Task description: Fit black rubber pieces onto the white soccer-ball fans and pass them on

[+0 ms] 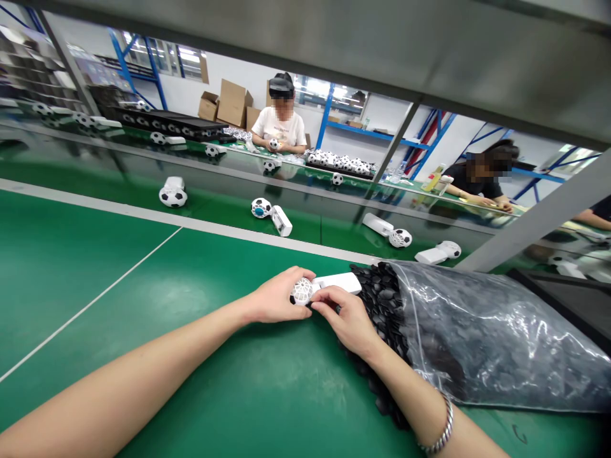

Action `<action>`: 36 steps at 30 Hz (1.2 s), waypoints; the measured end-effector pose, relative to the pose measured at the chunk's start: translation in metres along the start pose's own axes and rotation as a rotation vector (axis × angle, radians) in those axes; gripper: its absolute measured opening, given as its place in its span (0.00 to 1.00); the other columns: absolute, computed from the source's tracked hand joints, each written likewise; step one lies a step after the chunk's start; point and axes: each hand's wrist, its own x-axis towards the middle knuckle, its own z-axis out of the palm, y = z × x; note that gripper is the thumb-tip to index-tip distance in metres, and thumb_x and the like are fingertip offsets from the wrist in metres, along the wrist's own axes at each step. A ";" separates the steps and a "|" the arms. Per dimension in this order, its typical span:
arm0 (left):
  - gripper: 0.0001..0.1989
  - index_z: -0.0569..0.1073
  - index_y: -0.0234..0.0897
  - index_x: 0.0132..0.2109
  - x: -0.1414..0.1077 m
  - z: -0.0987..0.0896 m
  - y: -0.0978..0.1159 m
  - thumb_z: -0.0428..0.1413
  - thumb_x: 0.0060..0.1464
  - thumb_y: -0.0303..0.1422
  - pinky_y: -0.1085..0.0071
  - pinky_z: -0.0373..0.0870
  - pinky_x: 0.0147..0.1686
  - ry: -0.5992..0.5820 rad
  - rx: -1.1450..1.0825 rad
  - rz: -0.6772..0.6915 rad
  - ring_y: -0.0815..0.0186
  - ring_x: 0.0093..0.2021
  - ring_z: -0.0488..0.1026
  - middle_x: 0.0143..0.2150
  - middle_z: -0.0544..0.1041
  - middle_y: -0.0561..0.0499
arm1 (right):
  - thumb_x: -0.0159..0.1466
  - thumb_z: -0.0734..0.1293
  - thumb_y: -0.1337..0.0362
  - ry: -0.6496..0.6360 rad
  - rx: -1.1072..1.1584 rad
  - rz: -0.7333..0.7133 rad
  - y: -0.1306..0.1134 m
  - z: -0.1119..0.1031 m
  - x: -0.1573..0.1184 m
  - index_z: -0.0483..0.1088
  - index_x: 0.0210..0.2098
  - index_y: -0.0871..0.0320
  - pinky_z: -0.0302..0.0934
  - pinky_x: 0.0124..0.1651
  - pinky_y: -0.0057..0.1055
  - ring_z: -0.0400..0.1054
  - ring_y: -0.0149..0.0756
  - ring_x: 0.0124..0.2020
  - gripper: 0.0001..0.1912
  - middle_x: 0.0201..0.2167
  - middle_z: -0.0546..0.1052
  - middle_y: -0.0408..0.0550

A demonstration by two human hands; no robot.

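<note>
A soccer-ball handheld fan (302, 291) with a white grille lies in my left hand (281, 296), whose thumb and fingers wrap round its ball-shaped head. The fan's white handle (341, 283) points right, towards a pile of small black plastic pieces (382, 299). My right hand (346, 318) is pinched at the neck between ball and handle; whatever sits between its fingertips is too small to tell. Its wrist and forearm pass over the edge of the black pile, which spills from a clear plastic bag (496, 337).
Behind a pale rail (214, 228), several similar fans, one with a blue part (260, 208), lie on a green conveyor belt (315, 222). A slanted metal post (534, 210) stands at right. Two people (281, 124) work across the line. A metal shelf (334, 44) hangs overhead.
</note>
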 end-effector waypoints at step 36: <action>0.24 0.62 0.35 0.51 0.089 -0.110 -0.093 0.54 0.46 0.32 0.68 0.64 0.46 0.848 0.026 -0.402 0.59 0.50 0.66 0.52 0.66 0.43 | 0.59 0.62 0.67 -0.053 -0.359 -0.291 -0.005 -0.006 -0.021 0.65 0.29 0.54 0.64 0.38 0.23 0.68 0.32 0.37 0.03 0.34 0.70 0.47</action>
